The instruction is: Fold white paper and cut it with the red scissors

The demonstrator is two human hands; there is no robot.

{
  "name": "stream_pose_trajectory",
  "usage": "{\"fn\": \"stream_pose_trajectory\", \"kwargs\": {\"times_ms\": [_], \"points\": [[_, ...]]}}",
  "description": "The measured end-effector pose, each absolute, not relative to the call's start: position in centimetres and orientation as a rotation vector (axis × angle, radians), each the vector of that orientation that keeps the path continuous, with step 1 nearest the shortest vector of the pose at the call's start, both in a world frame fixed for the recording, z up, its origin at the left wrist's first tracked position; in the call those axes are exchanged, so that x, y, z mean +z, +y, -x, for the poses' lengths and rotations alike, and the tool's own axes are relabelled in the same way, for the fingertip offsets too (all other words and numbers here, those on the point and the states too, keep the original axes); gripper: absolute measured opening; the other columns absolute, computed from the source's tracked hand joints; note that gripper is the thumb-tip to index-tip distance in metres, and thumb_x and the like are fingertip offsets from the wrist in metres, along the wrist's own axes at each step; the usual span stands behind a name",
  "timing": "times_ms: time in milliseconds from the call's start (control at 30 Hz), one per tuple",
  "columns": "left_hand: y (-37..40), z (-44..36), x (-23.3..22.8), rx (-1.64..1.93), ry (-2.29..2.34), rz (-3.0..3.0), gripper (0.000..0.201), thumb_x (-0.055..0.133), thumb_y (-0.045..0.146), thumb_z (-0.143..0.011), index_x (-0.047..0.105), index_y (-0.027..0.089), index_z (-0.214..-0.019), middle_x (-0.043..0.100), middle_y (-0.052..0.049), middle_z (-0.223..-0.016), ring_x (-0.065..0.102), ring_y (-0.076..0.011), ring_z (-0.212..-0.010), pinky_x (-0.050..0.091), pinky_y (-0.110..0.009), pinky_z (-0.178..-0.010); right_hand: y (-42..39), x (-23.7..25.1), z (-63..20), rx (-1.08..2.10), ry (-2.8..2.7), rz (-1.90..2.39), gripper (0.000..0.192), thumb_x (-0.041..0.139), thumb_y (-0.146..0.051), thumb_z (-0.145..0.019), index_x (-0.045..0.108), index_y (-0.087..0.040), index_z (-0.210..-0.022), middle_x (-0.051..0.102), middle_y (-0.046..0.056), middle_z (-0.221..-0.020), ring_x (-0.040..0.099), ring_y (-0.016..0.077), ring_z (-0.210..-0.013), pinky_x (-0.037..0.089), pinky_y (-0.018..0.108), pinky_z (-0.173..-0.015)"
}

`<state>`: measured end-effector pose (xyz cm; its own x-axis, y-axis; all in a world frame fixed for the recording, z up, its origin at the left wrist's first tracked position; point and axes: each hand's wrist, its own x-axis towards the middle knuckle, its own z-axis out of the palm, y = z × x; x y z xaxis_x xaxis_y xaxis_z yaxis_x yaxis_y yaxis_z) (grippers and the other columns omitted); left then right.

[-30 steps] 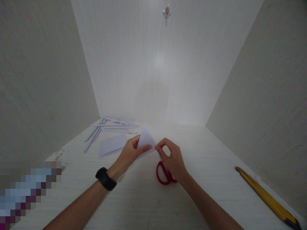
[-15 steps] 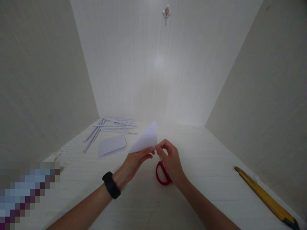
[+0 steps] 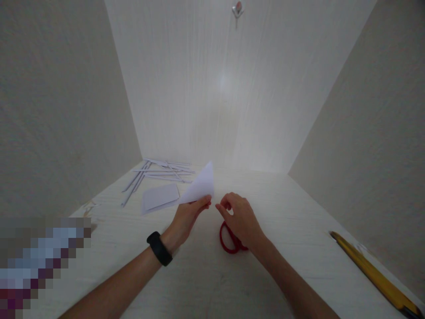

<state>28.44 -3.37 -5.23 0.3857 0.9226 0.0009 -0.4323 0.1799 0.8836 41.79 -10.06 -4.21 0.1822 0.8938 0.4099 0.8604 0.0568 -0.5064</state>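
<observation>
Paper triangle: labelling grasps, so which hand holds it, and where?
The left hand pinches the folded paper triangle at its lower corner; the right hand holds nothing.

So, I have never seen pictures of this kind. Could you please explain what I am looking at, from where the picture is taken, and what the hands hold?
There is no machine here, only a person working with two bare hands. The single camera sits on the person's head and looks forward and down, so the arms enter from the bottom edge. The left hand, which wears a black wristband, pinches a folded white paper triangle and holds it above the pale table. The right hand is just beside the paper but apart from it, fingers curled and holding nothing that shows; it hovers over red-handled scissors lying on the table. Further back on the left lie a flat white paper piece and a loose heap of thin paper strips. A yellow ruler-like stick rests at the right edge. Plain walls enclose the table.
</observation>
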Motion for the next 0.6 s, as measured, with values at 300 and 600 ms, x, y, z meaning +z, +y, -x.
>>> {"fn": "stream_pose_trajectory", "kwargs": {"times_ms": [300, 600], "points": [[-1.9, -28.2, -5.4, 1.183, 0.686, -0.789, 0.017, 0.081, 0.019, -0.056, 0.070, 0.015, -0.069, 0.068, -0.001, -0.070, 0.061, -0.0122, -0.068, 0.050, -0.025, -0.069, -11.2, -2.3, -45.0, 0.018, -1.883, 2.319, 0.038, 0.051, -0.034, -0.090, 0.065, -0.015, -0.060, 0.069, 0.014, -0.069, 0.065, 0.0267, -0.071, 0.040, 0.034, -0.066], [-1.6, -27.7, -4.9, 1.162, 0.706, -0.744, 0.015, 0.080, 0.019, -0.058, 0.070, 0.014, -0.068, 0.069, -0.001, -0.071, 0.062, -0.0115, -0.069, 0.050, -0.025, -0.075, -13.2, -1.6, -43.1, 0.281, -2.051, 2.459, 0.022, 0.073, -0.035, -0.072, 0.071, -0.014, -0.069, 0.073, 0.016, -0.077, 0.070, 0.0303, -0.073, 0.043, 0.032, -0.058]]}}
